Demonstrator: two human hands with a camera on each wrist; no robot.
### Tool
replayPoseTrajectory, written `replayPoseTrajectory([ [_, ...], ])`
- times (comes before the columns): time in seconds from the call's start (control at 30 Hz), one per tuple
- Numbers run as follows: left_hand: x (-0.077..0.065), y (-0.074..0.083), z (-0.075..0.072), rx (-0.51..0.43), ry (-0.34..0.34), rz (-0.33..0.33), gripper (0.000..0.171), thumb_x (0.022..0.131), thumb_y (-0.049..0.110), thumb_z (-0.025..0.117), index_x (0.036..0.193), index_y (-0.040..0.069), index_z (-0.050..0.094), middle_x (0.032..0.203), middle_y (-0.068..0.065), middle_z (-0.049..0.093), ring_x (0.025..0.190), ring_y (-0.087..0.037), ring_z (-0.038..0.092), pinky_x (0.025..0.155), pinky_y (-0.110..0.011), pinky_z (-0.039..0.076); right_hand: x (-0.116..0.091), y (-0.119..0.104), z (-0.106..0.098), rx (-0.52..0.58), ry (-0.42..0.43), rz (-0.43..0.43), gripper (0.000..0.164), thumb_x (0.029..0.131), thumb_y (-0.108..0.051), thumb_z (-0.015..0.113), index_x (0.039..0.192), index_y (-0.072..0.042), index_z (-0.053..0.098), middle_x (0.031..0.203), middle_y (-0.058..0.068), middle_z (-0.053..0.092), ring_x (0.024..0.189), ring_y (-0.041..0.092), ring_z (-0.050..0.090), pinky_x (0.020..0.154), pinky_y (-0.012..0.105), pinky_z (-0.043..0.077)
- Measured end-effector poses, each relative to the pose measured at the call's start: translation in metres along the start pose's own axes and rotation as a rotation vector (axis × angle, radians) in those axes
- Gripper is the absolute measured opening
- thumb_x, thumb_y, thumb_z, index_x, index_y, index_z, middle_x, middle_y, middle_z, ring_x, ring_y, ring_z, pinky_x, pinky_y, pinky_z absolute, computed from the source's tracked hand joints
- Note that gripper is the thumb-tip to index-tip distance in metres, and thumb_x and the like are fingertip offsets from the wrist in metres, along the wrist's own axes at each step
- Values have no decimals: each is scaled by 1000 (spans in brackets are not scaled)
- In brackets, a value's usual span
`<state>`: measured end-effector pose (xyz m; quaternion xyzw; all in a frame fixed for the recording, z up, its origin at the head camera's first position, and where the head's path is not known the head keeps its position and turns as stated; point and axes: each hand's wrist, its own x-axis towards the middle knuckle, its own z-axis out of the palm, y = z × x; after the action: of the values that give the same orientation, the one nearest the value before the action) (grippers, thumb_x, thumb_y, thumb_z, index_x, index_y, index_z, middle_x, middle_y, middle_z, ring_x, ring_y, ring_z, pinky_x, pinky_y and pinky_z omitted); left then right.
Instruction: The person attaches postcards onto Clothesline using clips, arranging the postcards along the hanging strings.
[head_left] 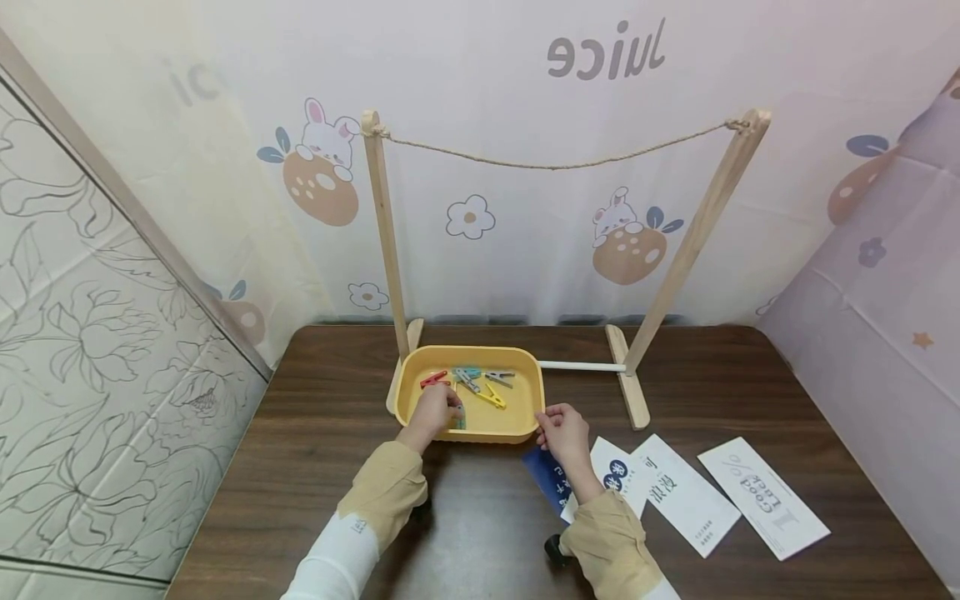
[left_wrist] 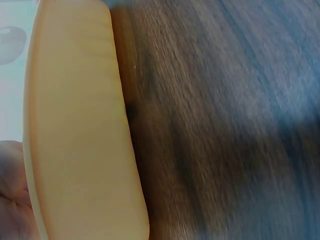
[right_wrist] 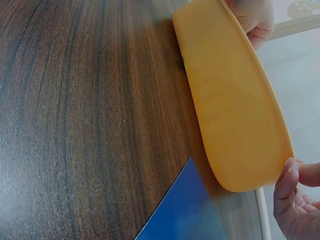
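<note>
A yellow plastic tray (head_left: pixel 517 427) stands on the table, holding several small clothespins. My left hand (head_left: pixel 432 410) reaches over its near left rim, fingers curled down at a green clothespin (head_left: pixel 461 417), which they appear to pinch. Around it in the tray lie a red clothespin (head_left: pixel 434 379), a yellow clothespin (head_left: pixel 492 398), a grey clothespin (head_left: pixel 499 377) and a teal one behind. At the tray's near right corner my right hand (head_left: pixel 566 435) pinches the rim; in the right wrist view the thumb and fingers (right_wrist: pixel 289 181) meet at that edge. The tray wall mostly hides my left hand in the left wrist view.
Behind the tray stands a wooden frame (head_left: pixel 693 237) with a rope (head_left: pixel 552 167) strung between its posts and a white rod (head_left: pixel 581 366) low down. White cards (head_left: pixel 686 496) and a blue card (head_left: pixel 550 475) lie at the right, partly under my right arm. A printed curtain hangs behind.
</note>
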<state>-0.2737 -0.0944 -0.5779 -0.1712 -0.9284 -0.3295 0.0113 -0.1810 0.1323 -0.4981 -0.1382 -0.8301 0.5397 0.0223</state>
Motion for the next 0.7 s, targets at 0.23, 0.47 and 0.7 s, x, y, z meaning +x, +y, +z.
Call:
replayPoseTrajectory([
  [0.23, 47, -118, 85, 26, -34, -63, 18, 57, 21, 83, 68, 20, 69, 65, 10, 59, 57, -8, 51, 48, -24, 42, 3, 1, 2, -21, -8, 25, 18, 85, -10, 59, 92, 6, 53, 63, 9, 57, 44, 13, 54, 46, 31, 50],
  [0.47, 23, -52, 40, 73, -32, -99, 18, 57, 9, 81, 71, 5, 69, 70, -1, 62, 59, -11, 52, 52, -24, 43, 4, 3, 2, -6, -9, 11, 18, 85, -9, 59, 92, 6, 52, 62, 8, 57, 43, 11, 53, 44, 28, 49],
  [0.7, 22, -30, 23, 38, -131, -157, 30, 56, 23, 84, 72, 2, 68, 73, -4, 60, 62, -16, 50, 55, -29, 44, 3, 4, 3, 0, -7, 7, 18, 85, -8, 58, 92, 7, 52, 63, 9, 57, 43, 10, 52, 44, 29, 49],
])
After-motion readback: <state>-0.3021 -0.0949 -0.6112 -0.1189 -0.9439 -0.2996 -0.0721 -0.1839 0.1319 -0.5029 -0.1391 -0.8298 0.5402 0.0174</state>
